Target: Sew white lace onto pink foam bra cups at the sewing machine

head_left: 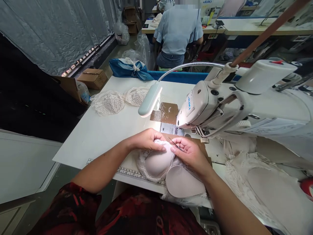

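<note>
A pale bra (156, 163) with lace edging and smooth cups lies at the table's front edge, between me and the sewing machine (200, 101). My left hand (150, 138) pinches the upper lace edge of one cup. On the other side of that cup, my right hand (187, 150) grips the bra's edge with thumb and fingers. A thin dark pointed tool, like small scissors or a thread snipper (176, 144), sticks out between the right fingers. The second cup hangs under my right wrist, partly over the table edge. The needle area lies just beyond my hands.
Lace pieces (109, 102) lie at the table's far left. A lamp (150, 99) on a bent neck shines over the needle plate (168, 128). More lace bra parts (264, 182) are piled at right. A person (179, 31) sits ahead, beyond a blue cloth bundle (132, 68).
</note>
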